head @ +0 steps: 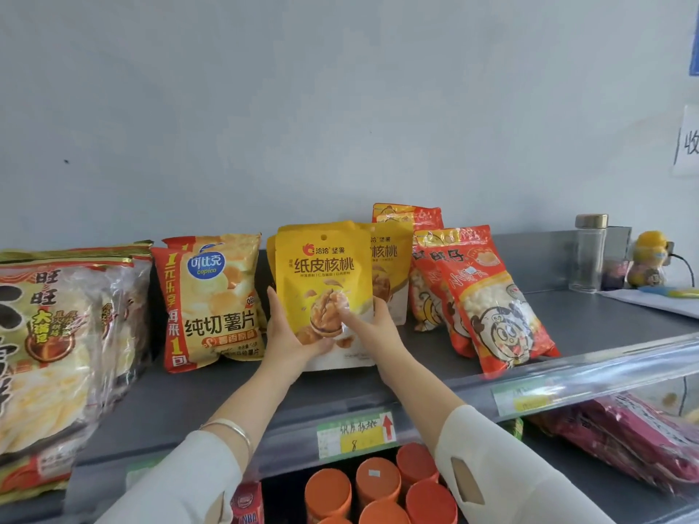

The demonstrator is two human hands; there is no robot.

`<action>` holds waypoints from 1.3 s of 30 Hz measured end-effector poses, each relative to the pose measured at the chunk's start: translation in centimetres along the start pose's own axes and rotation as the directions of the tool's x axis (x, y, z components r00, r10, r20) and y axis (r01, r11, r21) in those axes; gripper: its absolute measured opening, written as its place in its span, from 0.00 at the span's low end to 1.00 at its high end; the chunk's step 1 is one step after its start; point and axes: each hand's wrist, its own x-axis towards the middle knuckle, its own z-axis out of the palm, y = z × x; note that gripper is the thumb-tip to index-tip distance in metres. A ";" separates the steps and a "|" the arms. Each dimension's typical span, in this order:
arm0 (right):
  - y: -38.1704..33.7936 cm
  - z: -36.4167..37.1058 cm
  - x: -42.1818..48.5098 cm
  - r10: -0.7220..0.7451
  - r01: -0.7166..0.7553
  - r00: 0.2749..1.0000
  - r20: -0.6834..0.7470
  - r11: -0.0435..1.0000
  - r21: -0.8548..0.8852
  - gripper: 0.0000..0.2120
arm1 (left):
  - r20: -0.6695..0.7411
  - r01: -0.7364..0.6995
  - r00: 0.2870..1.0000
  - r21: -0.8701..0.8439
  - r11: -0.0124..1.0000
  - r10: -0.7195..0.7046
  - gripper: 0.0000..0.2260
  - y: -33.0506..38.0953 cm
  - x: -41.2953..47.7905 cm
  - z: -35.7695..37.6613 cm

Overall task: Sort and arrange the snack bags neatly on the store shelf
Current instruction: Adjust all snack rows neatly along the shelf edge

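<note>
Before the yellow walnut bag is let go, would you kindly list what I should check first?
1. Grip on the yellow walnut bag by left hand and right hand: ok.
2. Bag upright, front facing out: ok.
3. Row of matching walnut bags right behind it: ok.
4. Bag's bottom resting on the shelf: cannot tell.
5. Neighbouring red bags standing straight: not ok, they lean.

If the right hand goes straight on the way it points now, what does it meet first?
The front yellow walnut bag: the right hand grips its right edge. A second yellow bag seems to stand just behind.
</note>
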 end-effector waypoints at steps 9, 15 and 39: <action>0.1 -3.2 2.0 -0.027 0.045 0.990 0.137 0.991 -0.129 0.23 | -0.098 0.091 0.992 0.059 0.994 -0.085 0.57 0.3 0.1 1.0; -0.5 -3.6 5.5 -0.176 0.131 0.974 -0.145 0.953 -0.273 0.26 | -0.234 0.046 0.972 0.147 0.988 -0.010 0.55 1.4 -0.6 2.5; 1.1 -3.9 10.8 0.054 -0.027 0.968 -0.246 0.994 0.110 0.10 | -0.194 0.041 0.980 0.005 0.999 -0.039 0.61 0.1 0.7 1.7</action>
